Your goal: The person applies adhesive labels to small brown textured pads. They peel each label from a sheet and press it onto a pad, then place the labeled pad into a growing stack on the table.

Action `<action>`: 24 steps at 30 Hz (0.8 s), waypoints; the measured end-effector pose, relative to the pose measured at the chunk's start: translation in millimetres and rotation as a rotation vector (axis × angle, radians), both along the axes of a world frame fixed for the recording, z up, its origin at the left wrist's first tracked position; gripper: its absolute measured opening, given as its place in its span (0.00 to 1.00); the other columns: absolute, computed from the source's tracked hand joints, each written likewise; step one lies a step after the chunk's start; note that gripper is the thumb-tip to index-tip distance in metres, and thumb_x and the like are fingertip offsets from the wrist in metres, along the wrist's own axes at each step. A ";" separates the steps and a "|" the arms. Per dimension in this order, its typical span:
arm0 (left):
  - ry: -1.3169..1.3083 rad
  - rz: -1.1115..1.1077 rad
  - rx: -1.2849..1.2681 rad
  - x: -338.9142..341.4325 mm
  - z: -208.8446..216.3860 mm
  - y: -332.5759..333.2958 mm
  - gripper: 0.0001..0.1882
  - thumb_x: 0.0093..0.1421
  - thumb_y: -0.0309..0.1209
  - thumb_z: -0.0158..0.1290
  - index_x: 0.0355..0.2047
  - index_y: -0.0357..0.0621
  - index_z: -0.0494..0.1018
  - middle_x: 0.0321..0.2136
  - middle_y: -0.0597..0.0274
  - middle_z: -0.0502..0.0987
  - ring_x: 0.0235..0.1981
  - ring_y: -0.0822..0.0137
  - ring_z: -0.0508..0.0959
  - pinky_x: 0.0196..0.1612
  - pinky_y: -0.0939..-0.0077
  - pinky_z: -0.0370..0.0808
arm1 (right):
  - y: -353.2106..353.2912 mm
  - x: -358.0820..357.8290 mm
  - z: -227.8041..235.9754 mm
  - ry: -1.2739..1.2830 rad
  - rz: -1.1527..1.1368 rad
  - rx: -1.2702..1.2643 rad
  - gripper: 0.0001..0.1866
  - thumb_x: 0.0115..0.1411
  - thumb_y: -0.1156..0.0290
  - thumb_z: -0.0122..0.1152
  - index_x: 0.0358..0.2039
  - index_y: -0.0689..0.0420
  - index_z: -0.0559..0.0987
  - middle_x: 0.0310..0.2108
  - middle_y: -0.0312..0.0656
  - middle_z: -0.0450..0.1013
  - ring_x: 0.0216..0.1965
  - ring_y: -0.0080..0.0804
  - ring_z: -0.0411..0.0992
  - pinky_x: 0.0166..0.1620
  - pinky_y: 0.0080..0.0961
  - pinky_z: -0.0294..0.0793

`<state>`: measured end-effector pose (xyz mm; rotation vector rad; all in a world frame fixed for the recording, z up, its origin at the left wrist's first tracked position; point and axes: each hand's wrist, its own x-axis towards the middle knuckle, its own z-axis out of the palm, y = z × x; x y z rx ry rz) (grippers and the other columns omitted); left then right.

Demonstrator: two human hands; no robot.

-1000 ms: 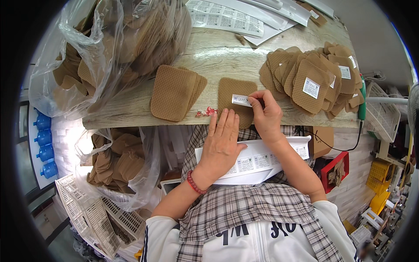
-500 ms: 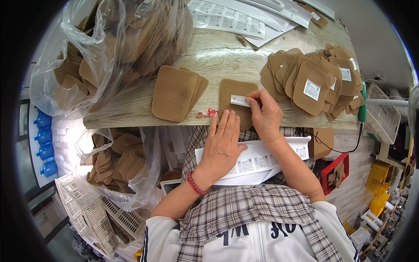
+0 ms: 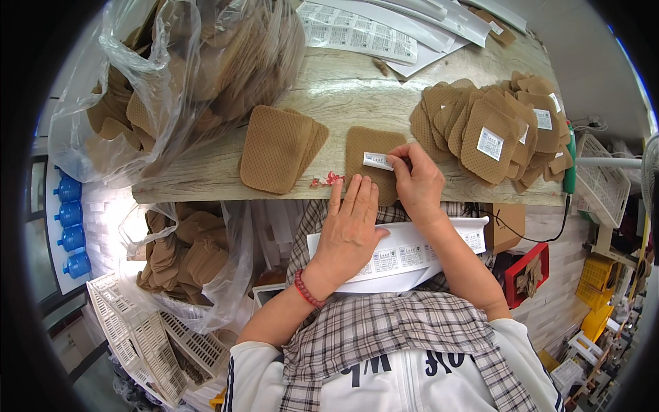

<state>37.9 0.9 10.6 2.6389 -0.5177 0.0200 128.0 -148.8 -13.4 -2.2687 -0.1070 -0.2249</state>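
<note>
A brown textured pad (image 3: 364, 139) with rounded corners lies at the table's near edge. Over it, my right hand (image 3: 416, 180) pinches the right end of a white printed sticker (image 3: 376, 161) between thumb and fingers. Whether the sticker's underside touches the pad I cannot tell. My left hand (image 3: 347, 230) is spread flat, its fingertips at the pad's lower left edge and its palm over a white sheet of printed stickers (image 3: 412, 255) on my lap. Left of the pad lies a small stack of plain brown pads (image 3: 276, 147), near some red-and-white scraps (image 3: 328, 179).
Stickered brown pads (image 3: 491, 123) are heaped on the table's right side. A clear plastic bag of pads (image 3: 206, 75) fills the back left. Sticker sheets (image 3: 357, 31) lie at the back. Below are another bag of pads (image 3: 195, 254), white crates (image 3: 141, 336) and a red box (image 3: 527, 275).
Almost nothing differs. The whole view has shifted very slightly; both hands and the sticker keep their places over the pad.
</note>
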 end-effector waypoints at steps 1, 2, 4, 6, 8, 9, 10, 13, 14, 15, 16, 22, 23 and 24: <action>0.000 0.000 0.002 0.1 0.0 0.1 0.44 0.52 0.40 0.67 0.63 0.27 0.64 0.64 0.41 0.64 0.70 0.48 0.59 0.74 0.47 0.47 | 0.1 0.0 0.2 -0.001 -0.001 0.000 0.04 0.59 0.70 0.66 0.31 0.54 0.79 0.28 0.39 0.79 0.31 0.41 0.78 0.34 0.36 0.74; -0.001 0.000 0.004 0.2 0.0 0.2 0.44 0.52 0.40 0.67 0.63 0.27 0.64 0.64 0.41 0.64 0.69 0.48 0.59 0.74 0.47 0.48 | 0.3 -0.1 0.4 -0.003 -0.002 0.000 0.04 0.59 0.70 0.66 0.31 0.54 0.79 0.28 0.39 0.79 0.31 0.41 0.78 0.34 0.36 0.74; -0.002 -0.003 0.007 0.6 0.7 0.4 0.43 0.52 0.40 0.67 0.63 0.27 0.64 0.64 0.41 0.64 0.69 0.48 0.60 0.74 0.47 0.48 | 0.3 -0.3 0.7 0.004 -0.006 0.005 0.04 0.59 0.70 0.66 0.31 0.54 0.79 0.28 0.39 0.79 0.31 0.41 0.78 0.34 0.36 0.74; -0.004 -0.007 0.009 1.5 2.4 0.6 0.43 0.52 0.40 0.67 0.62 0.27 0.64 0.64 0.41 0.64 0.69 0.48 0.60 0.74 0.46 0.48 | 0.0 -0.6 0.7 0.020 -0.012 0.015 0.04 0.59 0.70 0.66 0.31 0.54 0.79 0.28 0.39 0.79 0.31 0.41 0.78 0.35 0.36 0.74; -0.002 -0.007 0.011 1.8 2.0 1.1 0.43 0.52 0.40 0.67 0.62 0.28 0.64 0.64 0.41 0.64 0.69 0.48 0.60 0.73 0.46 0.48 | 0.1 -0.7 -0.7 0.042 -0.017 0.037 0.04 0.59 0.70 0.67 0.31 0.54 0.79 0.28 0.39 0.79 0.31 0.41 0.78 0.35 0.35 0.74; -0.001 -0.008 0.012 1.9 1.8 1.3 0.43 0.52 0.40 0.67 0.62 0.28 0.64 0.64 0.41 0.64 0.69 0.48 0.60 0.73 0.46 0.48 | 0.3 -0.6 -1.2 0.054 -0.020 0.048 0.04 0.59 0.70 0.67 0.31 0.54 0.79 0.29 0.39 0.79 0.31 0.41 0.78 0.35 0.35 0.74; 0.000 -0.007 0.013 1.9 2.4 1.3 0.43 0.52 0.40 0.67 0.62 0.28 0.64 0.63 0.42 0.64 0.69 0.48 0.61 0.73 0.46 0.48 | 0.3 -0.6 -0.7 0.054 -0.020 0.045 0.04 0.59 0.71 0.67 0.31 0.54 0.80 0.28 0.39 0.79 0.31 0.41 0.78 0.35 0.35 0.74; 0.003 -0.007 0.013 2.0 3.8 1.4 0.43 0.52 0.40 0.67 0.62 0.28 0.64 0.63 0.42 0.65 0.69 0.48 0.61 0.73 0.46 0.48 | 0.5 -0.6 0.3 0.061 -0.023 0.065 0.04 0.59 0.71 0.67 0.32 0.55 0.80 0.28 0.40 0.79 0.31 0.39 0.78 0.35 0.34 0.74; 0.004 -0.007 0.012 2.2 3.7 1.5 0.43 0.52 0.40 0.67 0.62 0.28 0.64 0.63 0.42 0.65 0.69 0.48 0.61 0.73 0.46 0.48 | 0.3 -0.9 -0.2 0.067 -0.026 0.091 0.04 0.59 0.71 0.67 0.32 0.55 0.80 0.28 0.40 0.79 0.30 0.39 0.78 0.35 0.34 0.75; 0.005 -0.007 0.010 2.3 3.6 1.7 0.43 0.52 0.40 0.67 0.62 0.28 0.64 0.63 0.42 0.65 0.69 0.48 0.61 0.73 0.46 0.48 | 0.3 -1.1 -0.6 0.074 -0.028 0.118 0.04 0.59 0.71 0.67 0.32 0.55 0.80 0.28 0.40 0.79 0.30 0.38 0.78 0.35 0.33 0.75; 0.005 -0.007 0.007 2.3 2.9 1.7 0.43 0.52 0.40 0.67 0.62 0.28 0.64 0.63 0.42 0.65 0.69 0.48 0.61 0.73 0.46 0.48 | 0.3 -1.1 -1.2 0.077 -0.032 0.116 0.04 0.59 0.71 0.67 0.32 0.55 0.80 0.28 0.40 0.79 0.30 0.38 0.77 0.35 0.33 0.75; 0.007 -0.005 0.006 2.0 3.6 1.8 0.42 0.52 0.40 0.67 0.62 0.28 0.65 0.65 0.42 0.63 0.68 0.49 0.61 0.73 0.46 0.48 | 1.5 -1.2 2.1 0.063 -0.028 0.055 0.04 0.59 0.71 0.67 0.32 0.55 0.80 0.28 0.40 0.78 0.30 0.39 0.77 0.34 0.34 0.75; 0.006 -0.003 0.007 2.1 3.6 1.7 0.43 0.51 0.40 0.68 0.62 0.28 0.65 0.66 0.42 0.61 0.68 0.49 0.61 0.73 0.46 0.48 | 1.6 -1.1 1.8 0.054 -0.024 0.045 0.04 0.59 0.71 0.67 0.32 0.54 0.80 0.28 0.40 0.78 0.30 0.39 0.77 0.34 0.34 0.74; 0.005 -0.001 0.008 2.3 3.6 1.7 0.43 0.51 0.40 0.68 0.61 0.28 0.65 0.66 0.43 0.60 0.68 0.50 0.61 0.73 0.46 0.48 | 1.7 -0.9 1.5 0.046 -0.020 0.036 0.04 0.59 0.70 0.67 0.32 0.54 0.80 0.28 0.40 0.78 0.30 0.40 0.77 0.34 0.35 0.74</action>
